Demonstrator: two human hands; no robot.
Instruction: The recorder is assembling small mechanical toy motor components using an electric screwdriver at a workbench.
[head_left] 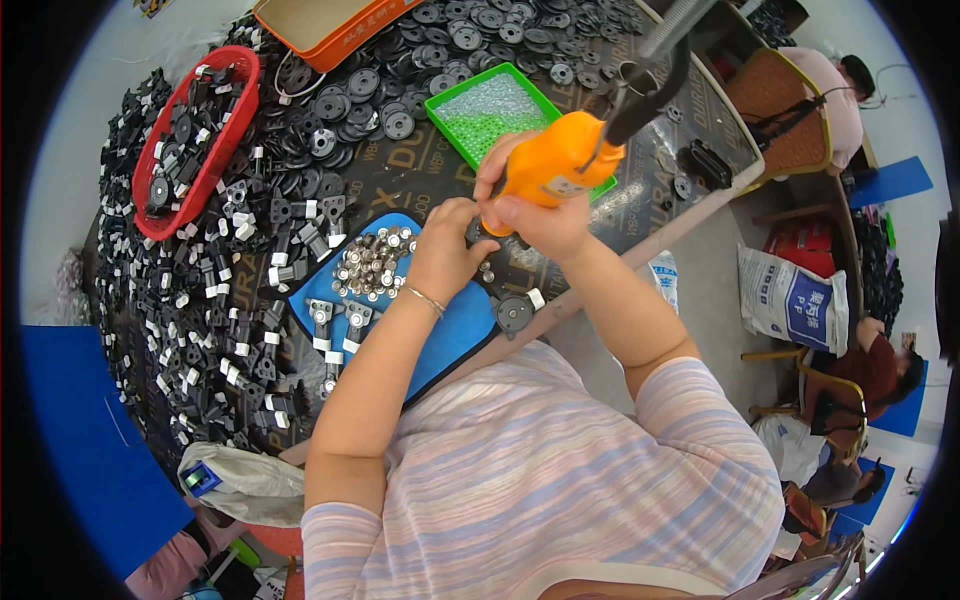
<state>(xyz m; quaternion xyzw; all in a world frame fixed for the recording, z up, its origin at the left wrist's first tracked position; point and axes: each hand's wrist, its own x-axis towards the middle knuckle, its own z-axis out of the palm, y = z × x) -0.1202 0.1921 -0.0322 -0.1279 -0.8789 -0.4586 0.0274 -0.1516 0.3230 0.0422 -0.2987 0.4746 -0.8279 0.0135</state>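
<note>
My right hand [550,222] is wrapped around an orange power screwdriver [572,145], which hangs from above and points down. Right beside it, my left hand [445,245] pinches a small dark round part [480,234] under the driver's tip; the fingers partly cover it. Beneath my left forearm lies a blue mat [462,325]. On it are a heap of small shiny metal pieces [372,262] and several black brackets with white ends [358,322]. A black wheel assembly with a white tab [515,312] rests near the table edge, beside the mat.
A green tray [446,130] of small clear pieces stands beyond my hands. Black wheels [350,105] are heaped behind it. A red basket [250,90] and many loose brackets [225,275] cover the left side. An orange box [340,45] stands at the back. Co-workers sit at right.
</note>
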